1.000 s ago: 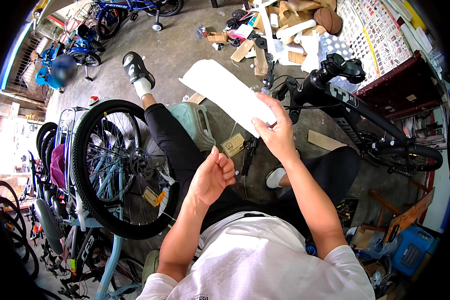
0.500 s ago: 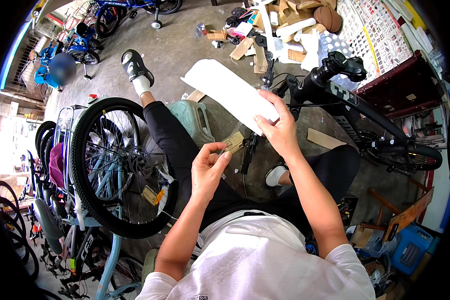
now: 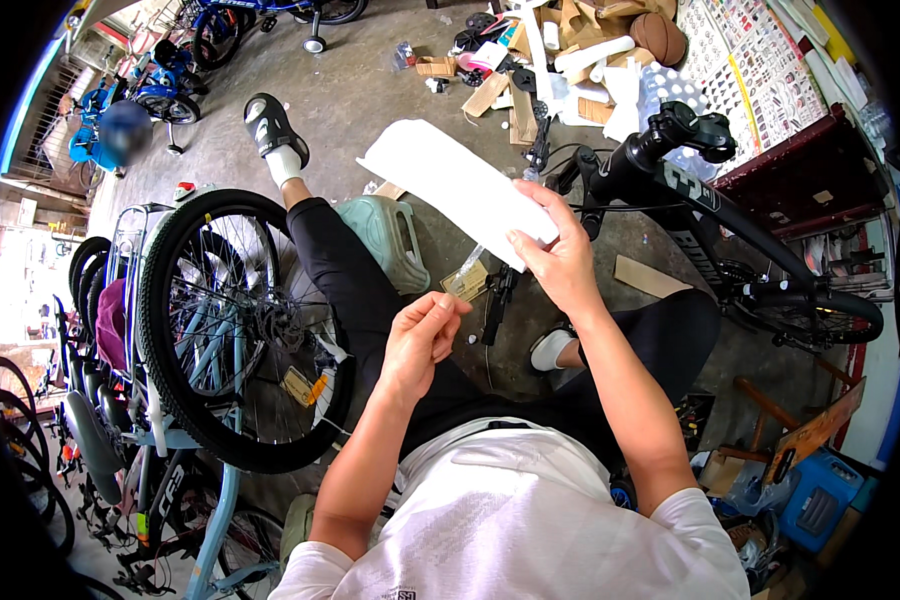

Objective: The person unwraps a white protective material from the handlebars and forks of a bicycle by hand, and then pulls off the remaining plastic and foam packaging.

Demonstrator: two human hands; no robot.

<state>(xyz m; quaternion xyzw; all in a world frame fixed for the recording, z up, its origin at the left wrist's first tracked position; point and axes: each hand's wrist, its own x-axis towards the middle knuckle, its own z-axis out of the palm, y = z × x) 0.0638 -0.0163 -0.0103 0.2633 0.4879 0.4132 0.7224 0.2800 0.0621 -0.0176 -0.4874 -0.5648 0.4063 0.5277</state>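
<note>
My right hand (image 3: 554,245) grips the near end of a long, curled white sheet (image 3: 445,185), perhaps packing foam, with the thumb on top. The sheet slants away to the far left. Below its lower edge shows a thin clear strip (image 3: 467,262); I cannot tell whether it is attached. My left hand (image 3: 420,340) is apart from the sheet, thumb and fingers pressed together; whatever they hold, if anything, is hidden. Beneath the hands lie a small brown card (image 3: 465,283) and a black handlebar grip (image 3: 497,310).
A bicycle wheel (image 3: 150,340) stands close on my left, beside a pale green jug (image 3: 385,240). At right is a black bicycle frame (image 3: 715,210). Cardboard scraps and a basketball (image 3: 658,38) are piled at the back. A blue case (image 3: 820,497) sits low right.
My left hand has turned and its fingers have closed together, uncovering more of the brown card and the clear strip. The right hand and white sheet have barely moved.
</note>
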